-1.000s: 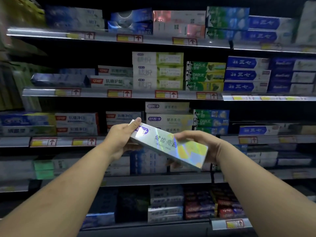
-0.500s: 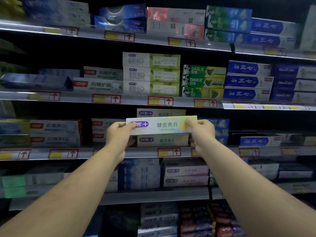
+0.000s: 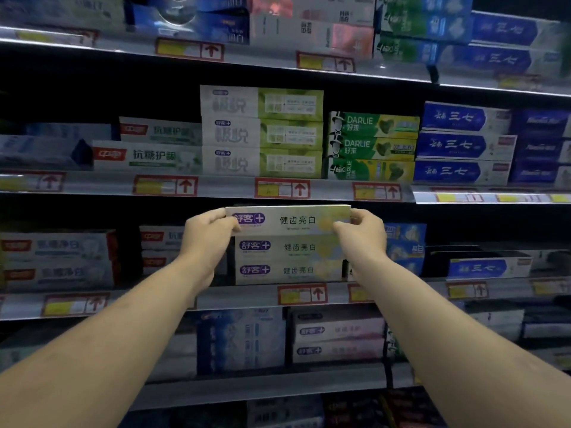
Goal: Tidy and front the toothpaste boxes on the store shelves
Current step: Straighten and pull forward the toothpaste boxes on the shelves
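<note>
A white toothpaste box (image 3: 293, 220) with a purple logo lies level on top of a stack of two matching boxes (image 3: 289, 259) on the middle shelf (image 3: 247, 296). My left hand (image 3: 207, 239) grips its left end and my right hand (image 3: 363, 231) pinches its right end. The box's face points outward, roughly in line with the two below it.
White-and-green boxes (image 3: 262, 132), green Darlie boxes (image 3: 372, 146) and blue boxes (image 3: 463, 145) fill the shelf above. Red-and-white boxes (image 3: 58, 259) sit left of my hands, a blue box (image 3: 485, 268) to the right. Price tags (image 3: 302, 294) line the shelf rails.
Both hands carried the box from tilted at chest height up and forward; it now sits level atop the matching stack. The view came closer to the shelves.
</note>
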A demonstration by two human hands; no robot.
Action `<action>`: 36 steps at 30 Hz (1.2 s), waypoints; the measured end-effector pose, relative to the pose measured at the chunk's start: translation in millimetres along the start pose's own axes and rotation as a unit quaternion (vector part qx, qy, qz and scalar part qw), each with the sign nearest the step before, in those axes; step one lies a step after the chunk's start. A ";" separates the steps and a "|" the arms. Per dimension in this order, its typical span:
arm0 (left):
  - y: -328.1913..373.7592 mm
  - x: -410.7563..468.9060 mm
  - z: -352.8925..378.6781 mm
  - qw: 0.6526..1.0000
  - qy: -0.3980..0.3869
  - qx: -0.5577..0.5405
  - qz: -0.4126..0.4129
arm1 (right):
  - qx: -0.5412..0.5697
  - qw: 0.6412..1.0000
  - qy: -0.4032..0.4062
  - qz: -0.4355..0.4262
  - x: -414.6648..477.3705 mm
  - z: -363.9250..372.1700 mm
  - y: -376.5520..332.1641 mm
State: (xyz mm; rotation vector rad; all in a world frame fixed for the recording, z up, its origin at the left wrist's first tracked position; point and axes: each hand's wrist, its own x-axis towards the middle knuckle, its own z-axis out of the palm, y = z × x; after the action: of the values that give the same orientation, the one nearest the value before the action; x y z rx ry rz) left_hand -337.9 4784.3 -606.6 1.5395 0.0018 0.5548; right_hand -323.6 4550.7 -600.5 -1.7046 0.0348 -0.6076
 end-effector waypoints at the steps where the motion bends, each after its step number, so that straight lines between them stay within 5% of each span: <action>1: -2.4 1.8 -0.6 1.000 -0.007 0.003 0.005 | 0.001 1.000 -0.004 0.000 1.7 1.7 1.5; 9: -9.3 18.5 0.8 0.999 -0.046 0.000 0.015 | -0.025 0.999 -0.016 -0.016 18.6 7.8 14.1; 14: -12.4 17.3 -2.4 0.984 -0.058 0.165 0.028 | -0.092 0.995 -0.023 -0.024 21.5 8.9 24.2; 20: -9.4 12.1 -6.5 0.967 -0.083 0.235 0.055 | -0.203 0.977 -0.054 -0.024 18.5 9.6 22.7; 32: 15.9 -23.0 -8.6 0.804 -0.136 0.567 0.113 | -0.402 0.903 -0.086 -0.124 -8.8 -32.0 -2.0; 36: 36.5 -45.5 7.6 0.800 -0.154 0.559 0.155 | -0.423 0.889 -0.095 -0.147 -23.0 -62.4 -20.4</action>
State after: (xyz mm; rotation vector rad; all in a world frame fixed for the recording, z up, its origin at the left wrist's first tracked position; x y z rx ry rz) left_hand -387.5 4759.4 -587.3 2.8254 -0.2135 0.5759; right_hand -375.2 4506.9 -584.1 -2.6483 -0.1188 -0.6970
